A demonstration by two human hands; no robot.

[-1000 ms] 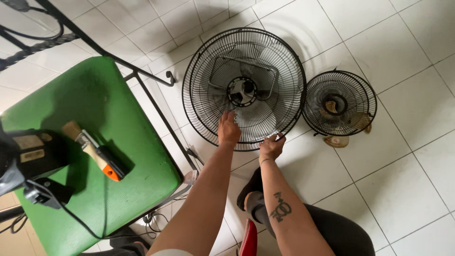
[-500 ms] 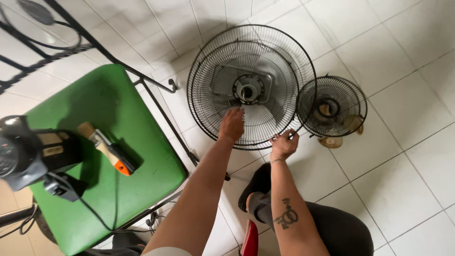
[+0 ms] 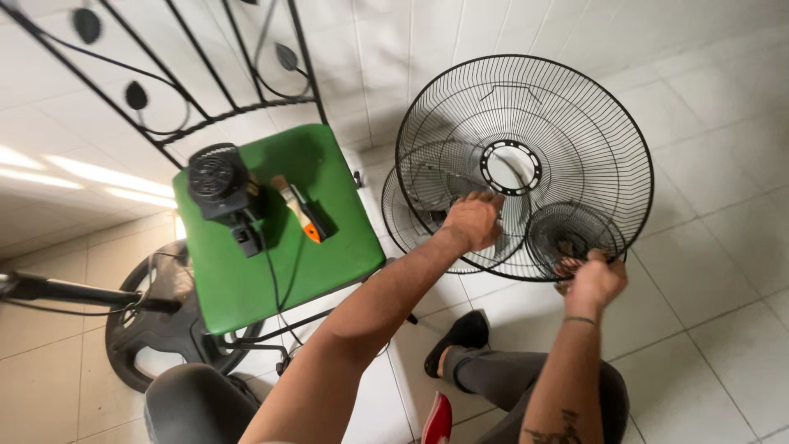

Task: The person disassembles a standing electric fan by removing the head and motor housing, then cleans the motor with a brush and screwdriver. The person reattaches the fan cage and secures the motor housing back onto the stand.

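Observation:
I hold a large black wire fan grille (image 3: 575, 123) tilted up off the floor with both hands. My left hand (image 3: 472, 220) grips its wires at the lower left, below the round centre ring (image 3: 511, 167). My right hand (image 3: 593, 281) grips the bottom rim. Through the wires I see a second black grille (image 3: 408, 222) lying on the white tiled floor (image 3: 723, 271). A smaller round grille (image 3: 567, 233) also shows through, near my right hand.
A green chair seat (image 3: 246, 279) to the left carries a black fan motor (image 3: 218, 182) with a cord and an orange-handled paintbrush (image 3: 297, 211). A round black fan base (image 3: 156, 325) lies under it. My black shoe (image 3: 462, 335) is on the tiles below the grille.
The large grille lay flat on the floor; both hands have now lifted it and tipped it up. My view has swung so the chair sits further right.

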